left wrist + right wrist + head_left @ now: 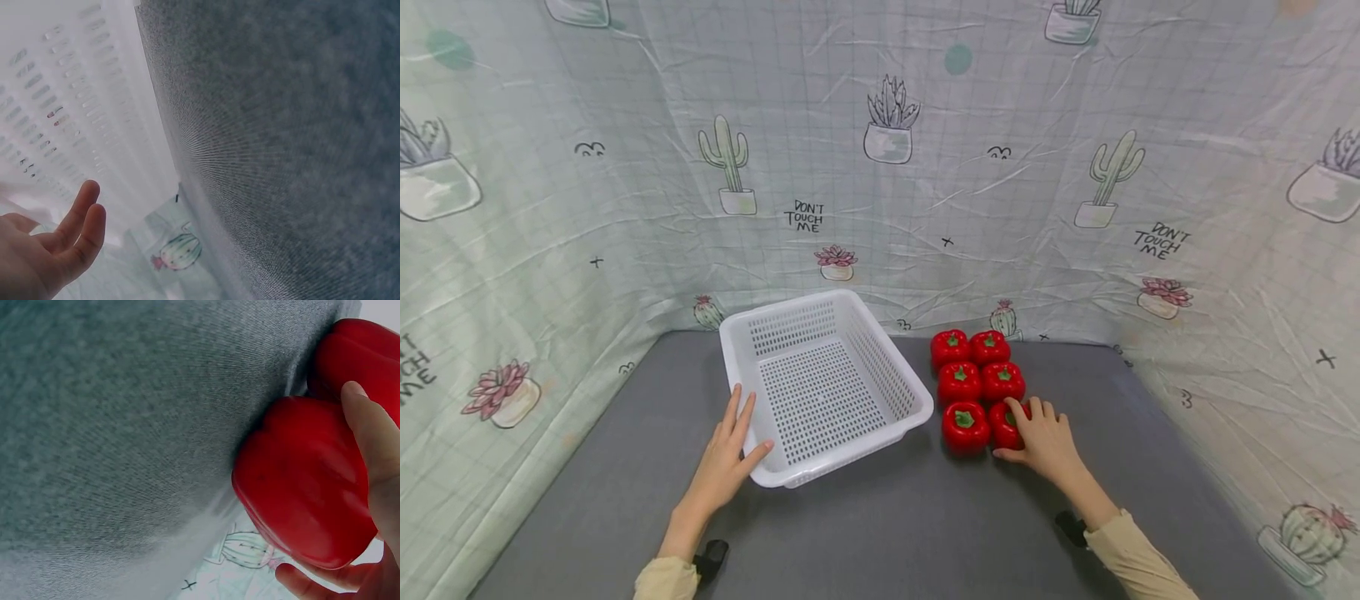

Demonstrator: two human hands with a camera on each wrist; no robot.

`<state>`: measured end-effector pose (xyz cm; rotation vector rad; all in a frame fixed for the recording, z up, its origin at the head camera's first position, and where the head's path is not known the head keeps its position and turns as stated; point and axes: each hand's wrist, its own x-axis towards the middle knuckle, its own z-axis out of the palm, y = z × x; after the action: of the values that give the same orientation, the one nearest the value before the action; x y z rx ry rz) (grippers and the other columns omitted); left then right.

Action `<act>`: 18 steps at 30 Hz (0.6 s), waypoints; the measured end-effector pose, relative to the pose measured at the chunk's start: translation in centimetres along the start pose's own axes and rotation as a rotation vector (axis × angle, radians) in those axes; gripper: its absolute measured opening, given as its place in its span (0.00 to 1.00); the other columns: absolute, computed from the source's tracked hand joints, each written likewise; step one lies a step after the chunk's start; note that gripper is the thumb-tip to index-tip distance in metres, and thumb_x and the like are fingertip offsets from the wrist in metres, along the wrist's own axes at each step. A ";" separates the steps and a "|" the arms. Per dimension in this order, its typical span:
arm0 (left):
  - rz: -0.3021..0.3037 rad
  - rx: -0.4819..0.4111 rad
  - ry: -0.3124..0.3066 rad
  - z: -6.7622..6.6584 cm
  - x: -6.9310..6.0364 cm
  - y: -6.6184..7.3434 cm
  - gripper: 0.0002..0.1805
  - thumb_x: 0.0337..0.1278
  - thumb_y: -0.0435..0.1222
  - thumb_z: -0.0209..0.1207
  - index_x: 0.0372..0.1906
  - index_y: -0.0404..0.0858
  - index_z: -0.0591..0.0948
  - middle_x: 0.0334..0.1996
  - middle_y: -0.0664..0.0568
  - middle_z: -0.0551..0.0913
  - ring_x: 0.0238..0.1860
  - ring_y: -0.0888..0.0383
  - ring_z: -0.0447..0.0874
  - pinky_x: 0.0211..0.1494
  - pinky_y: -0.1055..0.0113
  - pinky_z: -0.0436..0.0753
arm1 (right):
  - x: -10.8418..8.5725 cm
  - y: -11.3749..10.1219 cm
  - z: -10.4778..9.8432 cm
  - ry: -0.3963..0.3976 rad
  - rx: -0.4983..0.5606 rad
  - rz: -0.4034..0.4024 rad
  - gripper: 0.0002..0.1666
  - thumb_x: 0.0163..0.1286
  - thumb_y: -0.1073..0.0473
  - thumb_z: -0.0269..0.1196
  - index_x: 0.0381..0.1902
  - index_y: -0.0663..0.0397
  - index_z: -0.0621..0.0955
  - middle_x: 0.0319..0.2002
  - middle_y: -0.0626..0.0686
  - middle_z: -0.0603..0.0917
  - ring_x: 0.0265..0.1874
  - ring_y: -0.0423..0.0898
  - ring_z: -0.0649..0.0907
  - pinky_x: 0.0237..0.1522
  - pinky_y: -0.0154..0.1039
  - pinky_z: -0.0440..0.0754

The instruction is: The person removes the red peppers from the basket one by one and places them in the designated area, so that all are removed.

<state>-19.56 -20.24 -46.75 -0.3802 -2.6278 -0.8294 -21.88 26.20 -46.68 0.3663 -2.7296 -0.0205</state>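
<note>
A white perforated plastic basket stands at a slant on the grey table. My left hand touches its left rim with fingers spread and fairly straight; in the left wrist view that hand lies beside the basket's wall. To the right of the basket, several red bell peppers stand in two columns. My right hand holds the front right bell pepper, thumb on the near side and fingers over the far side. In the right wrist view, this pepper rests against the cloth, close to another bell pepper.
The front left bell pepper sits beside the held one, with more bell peppers behind. A grey cloth covers the table. Patterned fabric walls with cactus drawings enclose the back and sides.
</note>
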 end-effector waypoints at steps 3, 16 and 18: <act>-0.007 -0.018 -0.007 -0.1 0.0 -0.1 0.41 0.52 0.42 0.56 0.69 0.38 0.51 0.70 0.41 0.40 0.62 0.34 0.55 0.52 0.35 0.61 | 0.0 0.1 0.1 0.007 0.006 -0.002 0.51 0.33 0.34 0.70 0.54 0.55 0.71 0.39 0.62 0.72 0.36 0.57 0.72 0.27 0.47 0.67; -0.003 -0.239 -0.063 -0.9 0.1 -0.6 0.36 0.59 0.39 0.50 0.69 0.36 0.50 0.70 0.41 0.38 0.66 0.33 0.46 0.55 0.34 0.56 | -1.5 2.5 -0.6 0.118 0.185 -0.008 0.39 0.51 0.42 0.64 0.58 0.52 0.67 0.46 0.58 0.76 0.44 0.56 0.74 0.34 0.51 0.69; 0.000 -0.256 -0.063 -1.3 0.0 -0.7 0.35 0.60 0.39 0.49 0.69 0.37 0.49 0.70 0.40 0.38 0.63 0.35 0.55 0.53 0.37 0.62 | -1.8 3.1 -0.7 0.120 0.220 0.000 0.37 0.54 0.45 0.63 0.59 0.54 0.67 0.47 0.58 0.76 0.45 0.56 0.74 0.36 0.52 0.68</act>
<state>-19.45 -21.58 -46.08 -0.4799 -2.5834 -1.1763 -20.80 29.71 -46.50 0.4148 -2.6182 0.2938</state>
